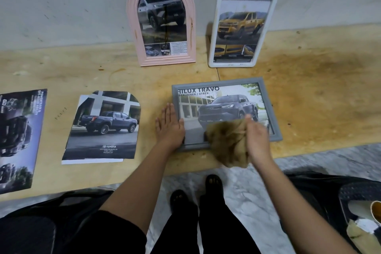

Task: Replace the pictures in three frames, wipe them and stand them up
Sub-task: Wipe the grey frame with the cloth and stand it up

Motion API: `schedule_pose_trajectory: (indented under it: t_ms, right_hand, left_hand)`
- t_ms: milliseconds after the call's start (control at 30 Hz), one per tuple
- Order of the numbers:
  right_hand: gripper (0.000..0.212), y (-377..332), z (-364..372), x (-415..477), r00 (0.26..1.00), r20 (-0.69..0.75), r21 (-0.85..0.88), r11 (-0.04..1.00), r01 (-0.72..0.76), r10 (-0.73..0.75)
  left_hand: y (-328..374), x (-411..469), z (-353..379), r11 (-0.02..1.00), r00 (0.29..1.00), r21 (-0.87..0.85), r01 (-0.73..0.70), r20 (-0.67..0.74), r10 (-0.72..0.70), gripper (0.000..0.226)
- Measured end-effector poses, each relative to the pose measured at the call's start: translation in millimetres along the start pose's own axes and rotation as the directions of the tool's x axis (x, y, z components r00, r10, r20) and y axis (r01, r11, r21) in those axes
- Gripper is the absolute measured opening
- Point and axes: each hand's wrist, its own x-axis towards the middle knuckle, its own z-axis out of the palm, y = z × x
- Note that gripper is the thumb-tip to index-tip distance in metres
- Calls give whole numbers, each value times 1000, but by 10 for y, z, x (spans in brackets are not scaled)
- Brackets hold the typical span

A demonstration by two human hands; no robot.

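On the wooden tabletop [319, 99] the grey rectangular frame [224, 107] lies flat, long axis 9-to-3. The left hand [170, 128] is pressed flat at its 9 o'clock edge. The right hand [257, 140] has its grip clamped on a tan cloth [226, 140] at 6.

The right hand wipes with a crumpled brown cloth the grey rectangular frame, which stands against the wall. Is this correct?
Not quite. In the head view the grey rectangular frame lies flat on the wooden table. The right hand does wipe it with the crumpled brown cloth.
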Motion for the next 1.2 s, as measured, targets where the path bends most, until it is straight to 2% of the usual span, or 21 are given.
schedule_pose_trajectory:
  t_ms: [67, 133, 167, 233, 300, 367, 400, 467, 567, 667, 767, 867, 933, 1033, 1133, 1200]
  right_hand:
    - [47, -116, -297, 267, 988, -155, 6, 1000, 7, -6]
    - [43, -235, -588, 507, 942, -307, -83, 990, 115, -135]
    - [40, -272, -711, 622, 910, -358, -141, 975, 170, -210]
    - [38, -241, -884, 832, 877, -367, -273, 937, 216, -309]
    - [39, -41, -935, 1042, 922, -248, -477, 866, 151, -298]
    - [30, 214, -879, 1165, 988, 3, -667, 736, 117, -155]
    - [29, 330, -833, 1187, 989, 122, -710, 689, 147, -85]
    - [32, 458, -756, 1170, 974, 212, -687, 696, 209, -84]
    - [36, 534, -711, 1107, 961, 192, -643, 714, 276, -199]
    - [37, 586, -671, 1087, 956, 217, -671, 682, 292, -196]
    - [40, 562, -586, 1072, 971, 213, -684, 693, 229, -111]
    - [37, 527, -524, 1077, 992, 98, -628, 768, 124, -80]
    - [39, 502, -535, 1112, 998, 54, -596, 801, 66, -42]
    - [38, 473, -562, 1144, 999, 40, -507, 861, 19, 2]
    - [28, 425, -616, 1126, 998, 61, -264, 963, 47, -32]
    - [29, 322, -690, 1122, 995, 83, -68, 996, 66, -60]
  left_hand:
    - [-2, 0, 8, 1000, 1000, 10, 4, -12, -4, 59]
    - [-5, -3, 19, 1000, 999, 7, 10, -35, -9, 59]
    - [-6, -6, 30, 1000, 999, 6, 8, -52, -7, 59]
    - [-4, -21, 47, 1000, 996, 17, -3, -91, 4, 59]
    - [1, -32, 49, 999, 991, 36, -16, -131, 20, 60]
    - [10, -41, 25, 999, 985, 38, -32, -166, 38, 61]
    - [12, -43, 10, 999, 983, 29, -32, -178, 37, 61]
    - [23, -66, -19, 1000, 983, -1, -9, -185, 9, 62]
    - [23, -152, 2, 998, 984, -47, 32, -175, -40, 63]
    - [103, -228, 40, 990, 980, -129, 56, -181, -79, 61]
    - [303, -233, 51, 943, 954, -312, 116, -230, -193, 54]
    - [478, -239, 40, 900, 913, -419, 122, -308, -267, 45]
    - [533, -281, 12, 831, 910, -545, 110, -282, -305, 44]
    - [576, -351, -36, 671, 915, -738, 70, -221, -338, 50]
    - [640, -362, -146, 551, 899, -833, -57, -283, -335, 44]
    - [704, -353, -245, 463, 890, -876, -132, -311, -334, 29]
